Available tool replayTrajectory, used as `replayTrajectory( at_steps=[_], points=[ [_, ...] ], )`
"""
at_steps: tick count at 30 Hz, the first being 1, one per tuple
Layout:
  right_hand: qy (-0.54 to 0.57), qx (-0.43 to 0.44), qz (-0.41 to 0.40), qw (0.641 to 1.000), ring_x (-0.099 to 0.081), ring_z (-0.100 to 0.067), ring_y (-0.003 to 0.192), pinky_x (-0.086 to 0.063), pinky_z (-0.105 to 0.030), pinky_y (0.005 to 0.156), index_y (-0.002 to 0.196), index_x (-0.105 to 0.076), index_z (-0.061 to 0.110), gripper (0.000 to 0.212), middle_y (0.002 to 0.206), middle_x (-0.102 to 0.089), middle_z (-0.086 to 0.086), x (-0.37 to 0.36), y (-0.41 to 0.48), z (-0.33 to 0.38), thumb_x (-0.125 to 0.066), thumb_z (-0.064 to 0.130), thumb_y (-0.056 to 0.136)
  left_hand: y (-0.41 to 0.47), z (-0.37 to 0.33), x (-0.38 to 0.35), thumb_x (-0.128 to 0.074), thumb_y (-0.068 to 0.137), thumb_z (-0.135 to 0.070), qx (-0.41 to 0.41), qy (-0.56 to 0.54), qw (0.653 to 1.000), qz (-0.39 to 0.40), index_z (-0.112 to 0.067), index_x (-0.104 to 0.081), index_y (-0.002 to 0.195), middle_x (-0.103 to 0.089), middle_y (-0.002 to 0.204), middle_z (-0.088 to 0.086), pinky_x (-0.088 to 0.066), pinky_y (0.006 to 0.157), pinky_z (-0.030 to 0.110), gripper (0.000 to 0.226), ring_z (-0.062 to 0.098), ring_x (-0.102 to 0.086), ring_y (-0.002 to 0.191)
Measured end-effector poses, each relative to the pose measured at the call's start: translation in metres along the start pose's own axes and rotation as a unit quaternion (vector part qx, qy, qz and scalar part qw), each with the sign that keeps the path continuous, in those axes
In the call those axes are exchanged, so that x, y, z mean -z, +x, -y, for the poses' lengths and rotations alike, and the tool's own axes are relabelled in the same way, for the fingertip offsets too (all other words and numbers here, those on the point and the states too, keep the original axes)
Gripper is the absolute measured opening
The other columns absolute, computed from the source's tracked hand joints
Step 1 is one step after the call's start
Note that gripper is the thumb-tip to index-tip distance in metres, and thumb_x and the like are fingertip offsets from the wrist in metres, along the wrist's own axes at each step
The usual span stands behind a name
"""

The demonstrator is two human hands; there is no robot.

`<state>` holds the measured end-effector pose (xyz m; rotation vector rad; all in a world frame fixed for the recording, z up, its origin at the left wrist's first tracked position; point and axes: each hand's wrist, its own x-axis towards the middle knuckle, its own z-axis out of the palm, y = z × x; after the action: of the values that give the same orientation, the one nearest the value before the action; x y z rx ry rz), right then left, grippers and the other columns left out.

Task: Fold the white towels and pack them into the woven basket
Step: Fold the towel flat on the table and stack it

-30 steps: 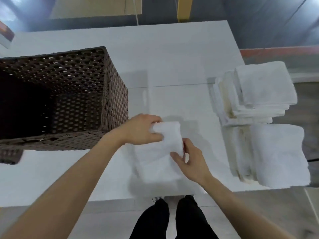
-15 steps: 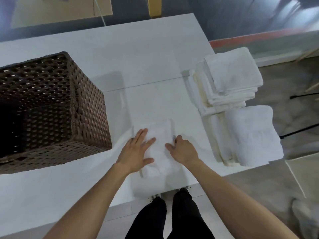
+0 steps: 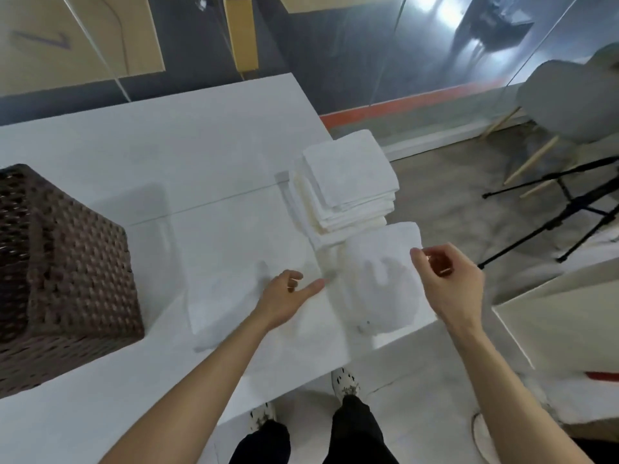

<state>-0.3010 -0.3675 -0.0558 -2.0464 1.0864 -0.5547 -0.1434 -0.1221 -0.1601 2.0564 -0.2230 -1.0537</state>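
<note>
folded towel (image 3: 224, 306) is laid on counter (image 3: 201, 155) beside woven basket (image 3: 67, 262) | left hand (image 3: 288, 296) is held loosely open at its right edge | right hand (image 3: 449, 279) is curled at near towel stack (image 3: 378, 296) corner, grip cannot be told | far towel stack (image 3: 348, 175) is set behind

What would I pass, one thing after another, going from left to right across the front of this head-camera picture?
woven basket → folded towel → left hand → near towel pile → right hand → tripod
</note>
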Motion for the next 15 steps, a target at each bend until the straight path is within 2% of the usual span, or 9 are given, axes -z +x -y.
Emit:
replayTrajectory(
  at_steps=[1, 3, 5, 7, 8, 10, 13, 15],
  points=[
    [-0.003, -0.017, 0.007, 1.000, -0.067, -0.011, 0.079, -0.060, -0.041, 0.081, 0.097, -0.074, 0.031, 0.024, 0.087, -0.072, 0.008, 0.004, 0.021, -0.017, -0.081, 0.052, 0.087, 0.003, -0.015, -0.017, -0.073, 0.062, -0.096, 0.023, -0.052, 0.998, 0.026, -0.030, -0.050, 0.151, -0.056, 0.144, -0.003, -0.049, 0.113, 0.039, 0.114, 0.017, -0.059, 0.130],
    [-0.008, -0.068, 0.075, 0.995, -0.067, -0.011, 0.101, -0.058, -0.044, 0.096, 0.122, -0.069, 0.031, 0.063, 0.112, -0.070, 0.007, 0.003, 0.060, -0.052, -0.082, 0.071, 0.076, 0.013, -0.038, -0.048, -0.075, 0.043, -0.102, 0.052, -0.111, 0.991, 0.052, -0.029, -0.032, 0.165, -0.047, 0.159, 0.000, -0.045, 0.120, 0.048, 0.149, 0.022, -0.053, 0.142],
    [0.008, -0.138, 0.189, 0.972, -0.058, -0.014, 0.131, -0.050, -0.043, 0.110, 0.151, -0.050, 0.027, 0.113, 0.145, -0.058, 0.006, -0.006, 0.091, -0.079, -0.083, 0.085, 0.059, 0.028, -0.052, -0.075, -0.083, 0.043, -0.096, 0.072, -0.178, 0.980, 0.052, -0.029, -0.012, 0.172, -0.036, 0.170, 0.001, -0.039, 0.125, 0.048, 0.162, 0.024, -0.043, 0.152],
    [0.016, -0.183, 0.301, 0.936, -0.047, -0.013, 0.143, -0.042, -0.037, 0.113, 0.164, -0.028, 0.025, 0.140, 0.158, -0.043, 0.007, -0.020, 0.115, -0.107, -0.089, 0.083, 0.053, 0.045, -0.062, -0.098, -0.092, 0.043, -0.085, 0.101, -0.241, 0.965, 0.026, -0.025, -0.002, 0.173, -0.038, 0.170, -0.002, -0.039, 0.123, 0.043, 0.169, 0.024, -0.047, 0.150],
    [0.011, -0.195, 0.344, 0.919, -0.051, -0.011, 0.140, -0.044, -0.037, 0.112, 0.165, -0.024, 0.027, 0.142, 0.156, -0.044, 0.011, -0.027, 0.123, -0.122, -0.092, 0.080, 0.052, 0.055, -0.063, -0.108, -0.096, 0.039, -0.081, 0.118, -0.263, 0.957, 0.005, -0.024, -0.003, 0.172, -0.043, 0.167, -0.003, -0.043, 0.120, 0.044, 0.172, 0.024, -0.052, 0.146],
    [0.002, -0.219, 0.400, 0.890, -0.067, -0.013, 0.123, -0.057, -0.041, 0.102, 0.160, -0.033, 0.030, 0.132, 0.149, -0.058, 0.012, -0.036, 0.131, -0.143, -0.096, 0.075, 0.053, 0.067, -0.062, -0.122, -0.100, 0.035, -0.076, 0.144, -0.285, 0.947, -0.037, -0.023, -0.017, 0.168, -0.053, 0.157, -0.001, -0.051, 0.115, 0.048, 0.165, 0.025, -0.061, 0.134],
    [0.033, -0.219, 0.470, 0.854, -0.078, -0.013, 0.102, -0.061, -0.035, 0.088, 0.139, -0.063, 0.026, 0.079, 0.121, -0.078, 0.010, -0.032, 0.125, -0.142, -0.090, 0.063, 0.075, 0.076, -0.053, -0.133, -0.101, 0.035, -0.072, 0.173, -0.279, 0.942, -0.070, -0.022, -0.031, 0.157, -0.058, 0.148, 0.000, -0.057, 0.107, 0.046, 0.149, 0.024, -0.067, 0.124],
    [0.065, -0.218, 0.486, 0.844, -0.079, -0.011, 0.097, -0.060, -0.032, 0.083, 0.128, -0.072, 0.029, 0.053, 0.110, -0.082, 0.011, -0.028, 0.121, -0.138, -0.086, 0.054, 0.083, 0.077, -0.049, -0.136, -0.104, 0.033, -0.066, 0.181, -0.298, 0.934, -0.077, -0.018, -0.041, 0.146, -0.066, 0.137, 0.000, -0.060, 0.102, 0.044, 0.138, 0.023, -0.072, 0.115]
  ],
)
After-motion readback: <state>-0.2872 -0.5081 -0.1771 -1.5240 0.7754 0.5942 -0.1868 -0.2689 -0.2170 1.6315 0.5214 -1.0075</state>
